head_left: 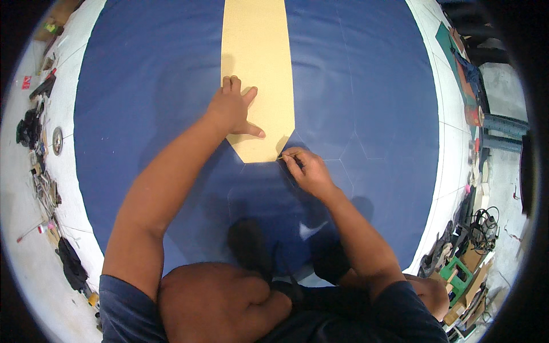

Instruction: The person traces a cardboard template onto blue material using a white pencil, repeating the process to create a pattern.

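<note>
Left hand (233, 108) flat, fingers spread, pinning the tan pattern (257, 68) on blue cloth (366, 86); right hand (304, 168) pinched shut on probably 1 chalk stub at the pattern's pointed end, best kept tight against the edge.

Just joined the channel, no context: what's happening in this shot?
A person crouches over a large blue cloth spread on a white floor. The left hand lies flat on a long tan paper template, pinning its pointed end to the cloth. The right hand pinches a small marking tool, too small to identify, at the template's lower right edge. Faint traced outlines already show on the cloth beside it. Clutter lines the floor's edges.
</note>
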Demonstrator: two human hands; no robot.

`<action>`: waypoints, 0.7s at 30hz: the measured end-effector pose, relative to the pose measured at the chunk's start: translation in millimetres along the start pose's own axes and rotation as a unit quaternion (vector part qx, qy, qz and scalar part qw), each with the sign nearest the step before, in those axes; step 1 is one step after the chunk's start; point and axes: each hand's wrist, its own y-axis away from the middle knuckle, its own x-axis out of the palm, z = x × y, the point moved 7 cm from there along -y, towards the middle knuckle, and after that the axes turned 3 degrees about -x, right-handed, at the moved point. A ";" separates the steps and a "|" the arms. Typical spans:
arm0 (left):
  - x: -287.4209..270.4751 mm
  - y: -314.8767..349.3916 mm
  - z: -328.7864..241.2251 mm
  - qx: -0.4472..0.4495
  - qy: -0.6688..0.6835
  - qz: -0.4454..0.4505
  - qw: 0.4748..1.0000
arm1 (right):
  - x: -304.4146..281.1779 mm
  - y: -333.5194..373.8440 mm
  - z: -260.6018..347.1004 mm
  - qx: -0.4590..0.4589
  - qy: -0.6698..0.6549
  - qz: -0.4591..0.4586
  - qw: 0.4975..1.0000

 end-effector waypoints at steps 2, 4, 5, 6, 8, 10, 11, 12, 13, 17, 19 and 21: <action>3.7 -0.1 -1.6 -0.007 -0.024 -0.020 1.000 | 2.7 -0.5 1.4 -0.014 0.011 0.003 1.000; 6.0 -1.8 -2.3 -0.017 -0.028 -0.027 0.999 | 5.0 0.0 0.2 -0.015 0.005 0.012 1.000; 7.1 -2.8 -2.8 -0.019 -0.030 -0.024 0.999 | 6.1 0.0 -0.9 -0.015 0.002 0.016 1.000; 8.1 -3.7 -2.9 -0.021 -0.031 -0.022 0.999 | 6.4 -0.4 -0.1 -0.030 0.013 0.014 0.999; 8.1 -4.5 -3.3 -0.022 -0.027 -0.022 0.999 | 6.0 -1.2 2.0 -0.060 0.038 0.010 0.997; 7.2 -3.1 -4.0 -0.021 -0.016 -0.028 0.999 | 6.0 0.0 2.2 -0.065 0.045 0.006 0.997; 7.1 -3.7 -4.6 -0.023 -0.022 -0.025 0.999 | 5.1 -1.0 2.2 -0.068 0.051 0.003 0.996; 7.2 -4.1 -5.4 -0.026 -0.028 -0.023 0.999 | 2.6 -3.4 1.8 -0.070 0.063 -0.012 0.995; 7.2 -4.9 -6.0 -0.028 -0.034 -0.021 0.999 | -0.2 -7.2 0.9 -0.071 0.076 -0.027 0.994; 6.8 -2.6 -3.3 -0.023 -0.028 -0.027 0.999 | -17.2 -29.4 -2.1 -0.048 0.110 -0.052 0.991; 9.0 -3.9 -2.8 -0.024 -0.031 -0.034 0.999 | -25.1 -39.1 -4.2 -0.039 0.112 -0.068 0.991; 8.3 -4.4 -4.5 -0.022 -0.031 -0.035 0.999 | -29.8 -44.1 -7.2 -0.030 0.111 -0.080 0.990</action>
